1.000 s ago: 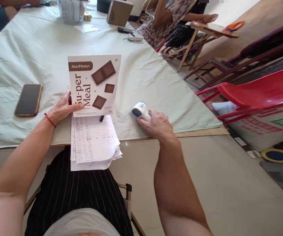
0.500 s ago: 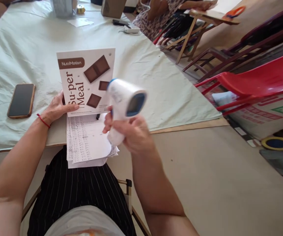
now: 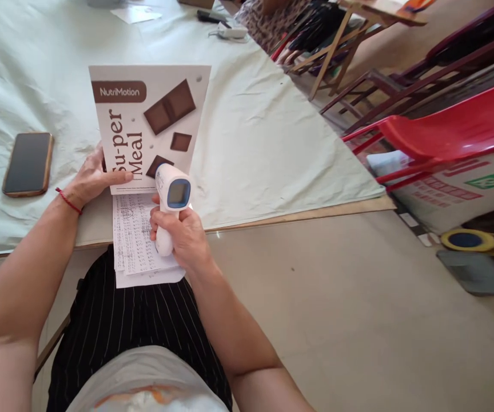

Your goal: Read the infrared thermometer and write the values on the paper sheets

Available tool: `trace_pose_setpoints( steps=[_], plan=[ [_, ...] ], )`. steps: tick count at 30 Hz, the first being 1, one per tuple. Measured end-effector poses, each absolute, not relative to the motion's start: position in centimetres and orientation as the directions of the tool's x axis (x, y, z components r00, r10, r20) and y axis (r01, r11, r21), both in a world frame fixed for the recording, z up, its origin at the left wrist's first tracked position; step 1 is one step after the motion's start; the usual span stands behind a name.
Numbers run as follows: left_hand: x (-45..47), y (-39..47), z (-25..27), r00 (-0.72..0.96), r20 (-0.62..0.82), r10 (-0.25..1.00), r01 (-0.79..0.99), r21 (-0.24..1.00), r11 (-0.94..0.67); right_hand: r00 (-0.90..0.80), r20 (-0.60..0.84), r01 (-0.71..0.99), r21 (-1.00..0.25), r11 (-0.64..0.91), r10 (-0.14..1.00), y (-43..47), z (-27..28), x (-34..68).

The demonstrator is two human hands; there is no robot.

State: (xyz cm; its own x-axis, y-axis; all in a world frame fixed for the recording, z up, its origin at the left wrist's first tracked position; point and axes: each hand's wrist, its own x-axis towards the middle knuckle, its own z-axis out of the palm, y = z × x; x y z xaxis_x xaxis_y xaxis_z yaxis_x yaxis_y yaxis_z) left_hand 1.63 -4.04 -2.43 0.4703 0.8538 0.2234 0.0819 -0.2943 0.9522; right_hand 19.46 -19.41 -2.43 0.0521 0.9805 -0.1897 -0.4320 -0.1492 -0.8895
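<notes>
My left hand grips the lower left corner of a white box printed "NutriMotion Su-per Meal" with chocolate pieces, its thumb across the front. The box is held up with its printed face toward me. In my right hand is a white and blue infrared thermometer, my fingers wrapped round its handle. Its dark screen faces me, and its front end is close to the box's lower edge, covering part of the picture. Printed or handwritten paper sheets lie under both, sticking out past the table edge above my lap.
A phone in a brown case lies on the cloth-covered table, left of my left hand. At the far side are a white paper and a white adapter. A red chair stands to the right.
The thermometer in my right hand has moved left and closer to the lower part of the box. My left hand still holds the box. The view has tilted slightly downward.
</notes>
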Motion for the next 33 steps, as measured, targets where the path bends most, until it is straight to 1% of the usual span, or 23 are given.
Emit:
trace_pose_setpoints(
  steps=[3, 9, 16, 19, 25, 29, 33],
  plan=[
    [1.6, -3.8, -2.8, 0.467, 0.242, 0.851, 0.09, 0.944, -0.318, 0.069, -0.207, -0.424, -0.892, -0.159, 0.976, -19.6, -2.6, 19.2],
    [1.9, -4.0, -2.6, 0.494, 0.207, 0.845, 0.113, 0.948, -0.298, 0.112, -0.224, -0.384, -0.908, -0.166, 0.968, -19.6, -2.7, 19.0],
    [2.5, -4.9, -1.1, 0.551, 0.17, 0.817, 0.19, 0.928, -0.321, 0.112, -0.181, -0.389, -0.913, -0.124, 0.977, -19.5, -2.8, 19.1],
    [2.5, -4.9, -1.1, 0.541, 0.17, 0.824, 0.178, 0.934, -0.31, 0.11, -0.167, -0.384, -0.916, -0.113, 0.98, -19.5, -2.8, 19.1],
    [2.8, -4.3, -1.6, 0.515, 0.213, 0.83, 0.063, 0.957, -0.285, 0.082, -0.159, -0.371, -0.921, -0.118, 0.984, -19.6, -2.8, 19.3],
    [2.7, -4.1, -1.9, 0.51, 0.216, 0.833, 0.067, 0.955, -0.289, 0.08, -0.161, -0.388, -0.914, -0.118, 0.984, -19.6, -2.7, 19.2],
    [2.6, -4.0, -2.0, 0.511, 0.221, 0.831, 0.102, 0.944, -0.314, 0.078, -0.162, -0.369, -0.921, -0.123, 0.984, -19.7, -2.6, 19.3]
  ],
)
